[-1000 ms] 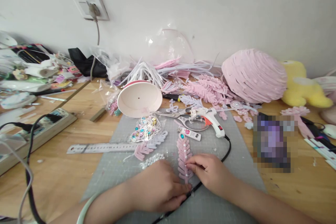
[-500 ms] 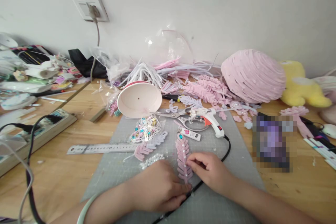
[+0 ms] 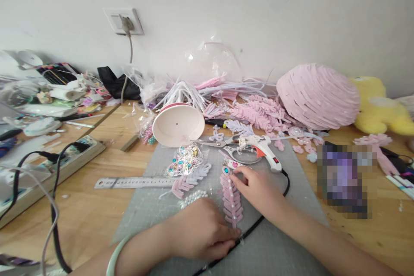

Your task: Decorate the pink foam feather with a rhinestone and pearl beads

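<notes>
A pink pipe-cleaner leaf [image 3: 232,205] lies upright on the grey cutting mat [image 3: 145,211]. Pearls run down its middle, and a blue gem [image 3: 226,170] sits at its top. My left hand [image 3: 203,229] is closed at the leaf's lower stem, by the black cord. At the upper right edge, just below the gem, my right hand [image 3: 258,187] has thumb and forefinger drawn together; whatever may be between the tips is hidden. Loose white pearls [image 3: 193,199] lie behind my left hand. A pink and lilac leaf [image 3: 190,181] rests beyond them.
A glue gun [image 3: 270,155] and scissors [image 3: 231,148] lie behind the leaf, the cord running past my right hand. A steel ruler [image 3: 132,183], gem strands [image 3: 184,161] and a white bowl [image 3: 178,127] are left. A pink wrapped dome [image 3: 318,97] stands back right.
My right hand has slid up along the leaf from its middle to near the gem. My left hand stays at the stem. The whole view has shifted slightly.
</notes>
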Tool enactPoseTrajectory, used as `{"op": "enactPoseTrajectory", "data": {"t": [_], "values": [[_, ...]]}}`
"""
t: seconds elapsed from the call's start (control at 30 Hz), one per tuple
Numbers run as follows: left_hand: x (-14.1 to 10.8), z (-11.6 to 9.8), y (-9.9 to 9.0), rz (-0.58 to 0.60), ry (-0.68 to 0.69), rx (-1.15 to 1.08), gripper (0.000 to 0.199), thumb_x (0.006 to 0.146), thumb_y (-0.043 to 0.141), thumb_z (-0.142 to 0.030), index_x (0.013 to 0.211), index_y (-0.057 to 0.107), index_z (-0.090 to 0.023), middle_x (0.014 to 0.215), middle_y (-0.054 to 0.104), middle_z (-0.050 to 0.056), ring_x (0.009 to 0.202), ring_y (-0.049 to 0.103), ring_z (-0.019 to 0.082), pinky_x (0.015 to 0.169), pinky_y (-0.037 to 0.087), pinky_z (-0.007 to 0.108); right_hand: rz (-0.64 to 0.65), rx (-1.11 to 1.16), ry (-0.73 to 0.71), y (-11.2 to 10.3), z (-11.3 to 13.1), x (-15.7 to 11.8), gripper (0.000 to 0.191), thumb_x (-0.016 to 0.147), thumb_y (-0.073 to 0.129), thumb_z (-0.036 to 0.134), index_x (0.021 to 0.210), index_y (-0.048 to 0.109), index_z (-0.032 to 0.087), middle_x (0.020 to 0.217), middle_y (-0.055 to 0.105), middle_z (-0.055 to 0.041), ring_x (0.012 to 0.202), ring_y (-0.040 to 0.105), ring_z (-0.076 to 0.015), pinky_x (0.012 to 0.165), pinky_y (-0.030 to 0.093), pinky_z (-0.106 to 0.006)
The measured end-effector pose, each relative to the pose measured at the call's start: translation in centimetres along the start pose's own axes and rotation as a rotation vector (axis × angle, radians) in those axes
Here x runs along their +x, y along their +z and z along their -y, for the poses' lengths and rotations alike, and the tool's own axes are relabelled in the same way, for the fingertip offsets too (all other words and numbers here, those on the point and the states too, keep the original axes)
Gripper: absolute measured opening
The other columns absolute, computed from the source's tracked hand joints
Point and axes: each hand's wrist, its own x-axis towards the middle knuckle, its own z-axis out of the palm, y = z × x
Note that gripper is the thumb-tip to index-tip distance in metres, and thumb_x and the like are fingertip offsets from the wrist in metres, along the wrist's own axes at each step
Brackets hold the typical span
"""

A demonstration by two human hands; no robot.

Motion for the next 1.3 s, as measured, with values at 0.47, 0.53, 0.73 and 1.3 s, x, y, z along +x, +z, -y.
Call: {"op": "enactPoseTrajectory", "data": {"t": [0.47,0.53,0.73,1.3], "values": [[0.1,0.0,-0.1,-0.021,0.002,0.001,0.014,0.087,0.048,-0.022,0.093,0.060,-0.022,0.066,0.068,-0.001,0.059,0.062,0.015,0.051,0.034,0.030,-0.231,0.273,-0.120,-0.9,-0.8,-0.1,0.021,0.083,0.043,0.035,0.078,0.055,0.019,0.061,0.052,0.0008,0.053,0.047,-0.0124,0.050,0.036,-0.024],[0.0,0.0,0.0,-0.024,0.008,0.004,0.015,0.087,0.047,-0.022,0.095,0.060,-0.022,0.065,0.068,0.000,0.058,0.062,0.015,0.051,0.033,0.030,-0.230,0.395,-0.096,-1.0,-0.8,-0.1,0.024,0.083,0.043,0.039,0.082,0.055,0.019,0.066,0.054,-0.0007,0.054,0.046,-0.0121,0.050,0.037,-0.025],[0.0,0.0,0.1,-0.008,0.007,0.007,0.016,0.087,0.047,-0.022,0.096,0.060,-0.021,0.065,0.068,0.000,0.058,0.061,0.015,0.051,0.033,0.030,-0.017,0.960,-0.002,-1.0,-0.4,-0.2,0.032,0.081,0.046,0.052,0.075,0.042,0.021,0.062,0.052,0.0024,0.046,0.039,-0.0084,0.042,0.031,-0.022],[0.0,0.1,0.1,-0.019,0.009,0.013,0.016,0.087,0.047,-0.022,0.098,0.059,-0.022,0.065,0.067,-0.001,0.058,0.061,0.015,0.050,0.033,0.031,-0.039,-0.107,0.013,0.0,0.2,-0.2,0.031,0.086,0.043,0.042,0.087,0.066,0.021,0.066,0.067,-0.0039,0.060,0.060,-0.0188,0.050,0.031,-0.026]]}}
